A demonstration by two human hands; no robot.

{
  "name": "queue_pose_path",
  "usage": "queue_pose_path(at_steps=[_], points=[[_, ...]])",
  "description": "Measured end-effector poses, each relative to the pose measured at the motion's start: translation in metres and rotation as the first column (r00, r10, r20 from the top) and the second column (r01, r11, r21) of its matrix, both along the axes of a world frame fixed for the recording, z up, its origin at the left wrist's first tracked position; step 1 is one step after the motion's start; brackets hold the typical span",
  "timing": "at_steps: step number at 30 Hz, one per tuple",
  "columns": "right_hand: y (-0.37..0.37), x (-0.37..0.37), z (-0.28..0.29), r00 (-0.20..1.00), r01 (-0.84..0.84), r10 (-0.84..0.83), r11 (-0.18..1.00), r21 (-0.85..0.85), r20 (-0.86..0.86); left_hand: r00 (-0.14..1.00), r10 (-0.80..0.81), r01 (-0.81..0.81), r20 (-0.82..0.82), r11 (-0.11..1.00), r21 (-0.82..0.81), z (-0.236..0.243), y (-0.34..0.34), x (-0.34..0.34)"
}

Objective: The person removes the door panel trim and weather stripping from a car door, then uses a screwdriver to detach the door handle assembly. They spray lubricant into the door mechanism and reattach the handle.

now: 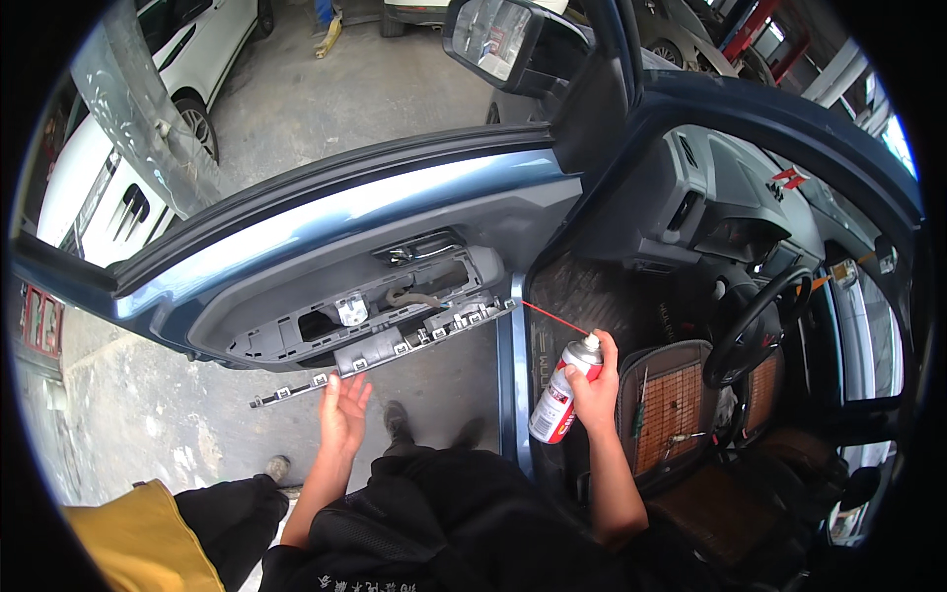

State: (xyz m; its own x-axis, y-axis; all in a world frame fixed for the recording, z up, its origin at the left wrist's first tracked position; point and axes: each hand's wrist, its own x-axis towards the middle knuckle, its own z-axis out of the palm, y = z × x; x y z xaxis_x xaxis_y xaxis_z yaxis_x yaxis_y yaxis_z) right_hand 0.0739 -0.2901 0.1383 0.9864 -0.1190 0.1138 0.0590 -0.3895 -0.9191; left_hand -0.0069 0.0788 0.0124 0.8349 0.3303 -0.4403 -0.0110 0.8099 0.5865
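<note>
My left hand (342,414) supports a long grey plastic door trim piece (380,347) from below, its thumb against the lower edge and the other fingers partly spread. Several clips line that trim, which is tilted up to the right beside the opened inner panel (266,335) of the car door. A red and white spray can (552,403) is gripped in my right hand (598,390), with a finger up by the nozzle. From the nozzle a thin red straw (557,318) reaches to the trim's right end. Whether any spray comes out cannot be made out.
The blue car door (345,212) stands open, with its mirror (490,44) above. To the right are the steering wheel (758,326) and a seat (676,400) with a green-handled screwdriver (640,405) on it. A person in yellow and black (148,538) is close at lower left.
</note>
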Motion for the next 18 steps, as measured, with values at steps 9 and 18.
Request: queue_pose_path(at_steps=[9,18], points=[[-0.021,0.023,-0.035,0.999,0.009,0.017,0.856,0.517,-0.045,0.992,0.032,-0.022,-0.124,0.996,0.084,0.039,-0.015,0.015],[-0.029,0.053,0.005,0.971,-0.139,0.186,0.951,-0.275,0.152,0.973,0.021,0.008,-0.232,0.992,0.125,0.044,-0.011,0.021]])
